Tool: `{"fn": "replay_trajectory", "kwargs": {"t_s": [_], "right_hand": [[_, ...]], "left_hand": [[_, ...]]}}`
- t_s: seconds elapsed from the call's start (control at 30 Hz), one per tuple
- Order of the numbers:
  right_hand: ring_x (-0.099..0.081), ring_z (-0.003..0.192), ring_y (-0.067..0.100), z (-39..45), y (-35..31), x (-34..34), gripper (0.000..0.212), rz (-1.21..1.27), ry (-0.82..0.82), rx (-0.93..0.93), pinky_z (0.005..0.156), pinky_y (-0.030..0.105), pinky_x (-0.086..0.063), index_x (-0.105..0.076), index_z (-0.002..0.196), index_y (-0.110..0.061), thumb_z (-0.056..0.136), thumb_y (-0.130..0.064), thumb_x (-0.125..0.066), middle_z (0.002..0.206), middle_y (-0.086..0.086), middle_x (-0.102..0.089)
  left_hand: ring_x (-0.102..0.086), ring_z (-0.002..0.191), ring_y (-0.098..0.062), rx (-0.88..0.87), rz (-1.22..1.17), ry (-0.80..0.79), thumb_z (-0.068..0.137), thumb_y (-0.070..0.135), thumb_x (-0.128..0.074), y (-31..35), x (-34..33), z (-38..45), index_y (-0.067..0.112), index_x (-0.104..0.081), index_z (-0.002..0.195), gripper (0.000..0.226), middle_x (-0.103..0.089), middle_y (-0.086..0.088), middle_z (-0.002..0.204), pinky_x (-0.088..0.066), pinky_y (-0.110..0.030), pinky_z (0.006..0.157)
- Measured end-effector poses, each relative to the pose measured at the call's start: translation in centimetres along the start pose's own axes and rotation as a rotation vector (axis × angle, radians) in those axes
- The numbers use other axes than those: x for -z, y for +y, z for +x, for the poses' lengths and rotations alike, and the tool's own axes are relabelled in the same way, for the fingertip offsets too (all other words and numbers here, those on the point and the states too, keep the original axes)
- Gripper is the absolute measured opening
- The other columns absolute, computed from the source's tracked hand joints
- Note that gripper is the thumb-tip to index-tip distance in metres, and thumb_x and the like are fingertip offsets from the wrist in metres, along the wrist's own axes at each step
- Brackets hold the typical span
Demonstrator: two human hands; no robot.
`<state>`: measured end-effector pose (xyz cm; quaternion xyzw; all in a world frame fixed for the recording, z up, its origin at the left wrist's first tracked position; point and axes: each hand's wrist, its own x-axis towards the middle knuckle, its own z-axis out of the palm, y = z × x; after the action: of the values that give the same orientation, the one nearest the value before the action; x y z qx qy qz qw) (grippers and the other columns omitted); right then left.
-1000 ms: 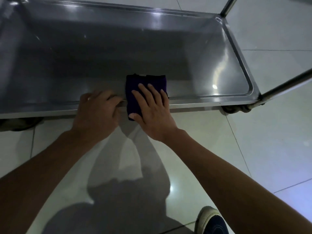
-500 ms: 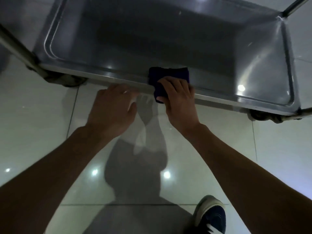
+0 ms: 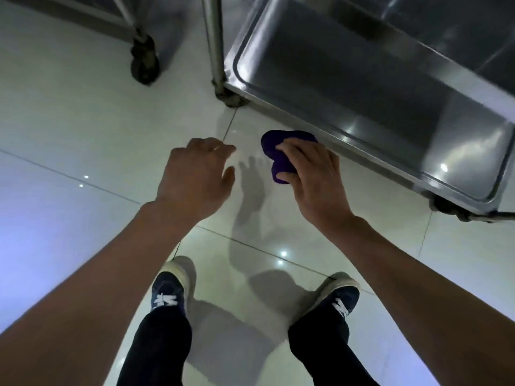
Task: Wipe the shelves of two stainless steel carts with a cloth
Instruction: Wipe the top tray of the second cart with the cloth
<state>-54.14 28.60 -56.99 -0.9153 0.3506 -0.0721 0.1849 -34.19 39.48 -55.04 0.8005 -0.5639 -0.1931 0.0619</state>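
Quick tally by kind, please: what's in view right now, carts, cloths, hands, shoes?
Carts: 2, near cart at right, second cart at upper left
Cloths: 1, purple cloth, gripped by the right hand
Hands: 2, the left hand holds nothing
Shoes: 2, left shoe, right shoe
Total: 7

The right hand point(image 3: 312, 174) is gripping the purple cloth point(image 3: 278, 160) above the tiled floor point(image 3: 83, 121) — the cart shelf point(image 3: 348, 76) is lying at two o'clock; the left hand point(image 3: 195, 176) is hovering relaxed, holding nothing
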Motion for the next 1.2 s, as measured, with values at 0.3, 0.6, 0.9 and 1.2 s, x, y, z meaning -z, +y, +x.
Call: {"fn": "replay_trajectory", "kwargs": {"t_s": [0.3,0.6,0.9,1.2], "right_hand": [[-0.054,0.124,0.024,2.8,-15.9,6.6,0.043,0.048,-0.126,0.133,0.101,0.046,-0.044,-0.059,0.131,-0.017,0.089,-0.016,-0.069,0.135,-0.001,-0.058],[-0.056,0.123,0.027,6.4,-36.5,14.3,0.045,0.088,-0.174,0.213,0.102,0.047,-0.046,-0.06,0.132,-0.012,0.089,-0.015,-0.072,0.134,0.004,-0.061],[-0.056,0.12,0.024,13.5,-53.9,22.6,0.043,0.157,-0.174,0.264,0.1,0.043,-0.044,-0.063,0.13,-0.017,0.088,-0.02,-0.071,0.134,-0.001,-0.061],[-0.054,0.122,0.027,25.7,-60.1,32.8,0.044,0.218,-0.071,0.253,0.102,0.045,-0.043,-0.062,0.133,-0.014,0.09,-0.018,-0.07,0.135,0.003,-0.06]], "left_hand": [[-0.047,0.131,-0.025,0.214,-0.076,-0.04,0.1,0.034,-0.048,-5.5,13.0,-9.3,0.023,-0.05,0.144,0.045,-0.054,-0.001,0.144,-0.042,-0.043,0.101],[-0.042,0.136,-0.021,0.329,-0.097,-0.024,0.102,0.037,-0.044,-16.2,31.2,-18.5,0.025,-0.044,0.148,0.048,-0.05,0.003,0.148,-0.039,-0.04,0.106],[-0.038,0.136,-0.019,0.383,-0.079,-0.021,0.103,0.039,-0.039,-23.5,48.3,-25.8,0.026,-0.04,0.149,0.048,-0.047,0.006,0.147,-0.033,-0.037,0.106],[-0.04,0.137,-0.019,0.393,-0.03,0.087,0.103,0.042,-0.039,-27.1,61.8,-21.2,0.029,-0.039,0.151,0.049,-0.046,0.007,0.149,-0.036,-0.038,0.108]]}}
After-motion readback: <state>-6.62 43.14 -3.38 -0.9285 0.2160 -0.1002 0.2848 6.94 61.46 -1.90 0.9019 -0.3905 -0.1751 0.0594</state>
